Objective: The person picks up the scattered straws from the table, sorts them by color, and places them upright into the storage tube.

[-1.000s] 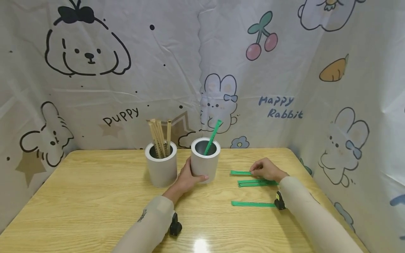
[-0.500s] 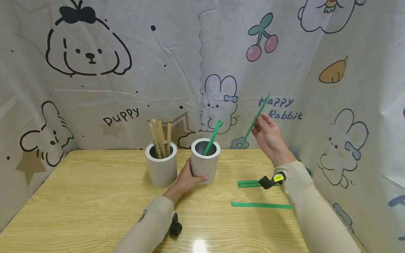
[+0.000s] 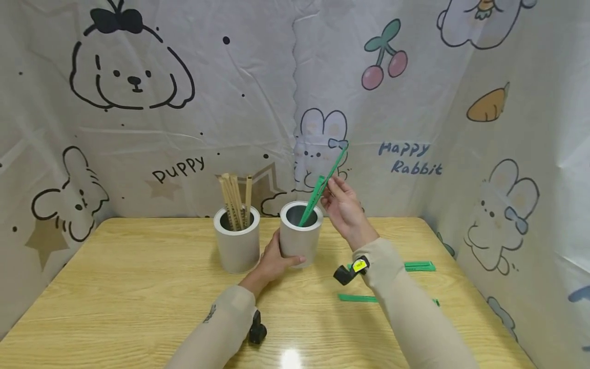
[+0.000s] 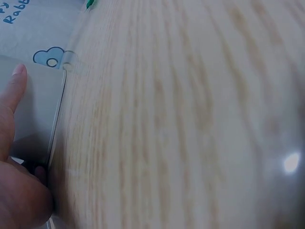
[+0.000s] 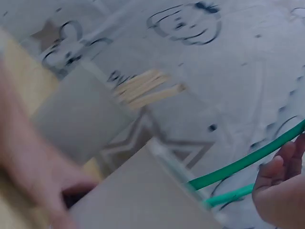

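Observation:
My left hand holds the right-hand white cup around its lower side, thumb across the front. In the left wrist view the thumb lies along the cup's grey-white wall. My right hand, just right of the cup's rim, pinches a slim green wrapped straw. That straw tilts, its lower end at the cup's mouth and overlapping another green straw standing inside. In the right wrist view both the held straw and the standing one reach the rim.
Left of the held cup stands a matching white cup with several tan paper-wrapped sticks. More green straws lie on the wooden table, partly behind the right sleeve, with another green straw nearer. A printed cloth hangs behind.
My right hand has picked a green straw off the table, raised it upright, and carried it left to the cup's mouth. The left hand keeps its hold on the cup.

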{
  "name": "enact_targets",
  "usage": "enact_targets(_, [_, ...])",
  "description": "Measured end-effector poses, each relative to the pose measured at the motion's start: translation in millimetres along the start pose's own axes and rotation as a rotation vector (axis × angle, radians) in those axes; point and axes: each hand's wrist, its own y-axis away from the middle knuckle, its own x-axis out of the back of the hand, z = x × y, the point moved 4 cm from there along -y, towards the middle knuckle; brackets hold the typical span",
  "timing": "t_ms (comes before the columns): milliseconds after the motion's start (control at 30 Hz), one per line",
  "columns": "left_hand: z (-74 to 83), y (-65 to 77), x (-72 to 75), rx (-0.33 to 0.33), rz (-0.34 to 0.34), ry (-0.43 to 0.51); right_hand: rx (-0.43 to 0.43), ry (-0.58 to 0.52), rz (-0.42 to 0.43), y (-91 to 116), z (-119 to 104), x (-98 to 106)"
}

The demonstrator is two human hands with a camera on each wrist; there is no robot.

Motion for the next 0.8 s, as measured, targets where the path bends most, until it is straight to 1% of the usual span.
enact_targets(67, [0.2, -0.3, -1.2, 0.001, 0.000, -0.008, -0.067, 0.088, 0.022, 1, 8, 7])
enact_targets(133, [0.7, -1.1, -2.1, -0.004, -0.002, -0.014, -0.117, 0.187, 0.042, 1, 12, 17])
enact_targets(267, [1.0, -1.9, -2.5, -0.002, -0.001, -0.018, -0.175, 0.422, 0.036, 2, 8, 45])
enact_targets(367, [1.5, -1.2, -1.6, 0.009, -0.001, -0.015, -0.206, 0.615, -0.021, 4, 6, 72])
enact_targets(467, [2.5, -0.7, -0.2, 0.019, 0.000, -0.017, -0.232, 0.814, -0.091, 7, 7, 105])
enact_targets(600, [2.3, 0.1, 1.2, 0.030, 0.005, -0.016, -0.263, 0.992, -0.161, 15, 9, 149])
enact_targets(800, [-2.4, -0.4, 0.3, 0.038, 0.002, -0.021, -0.288, 1.227, -0.198, 29, 11, 204])
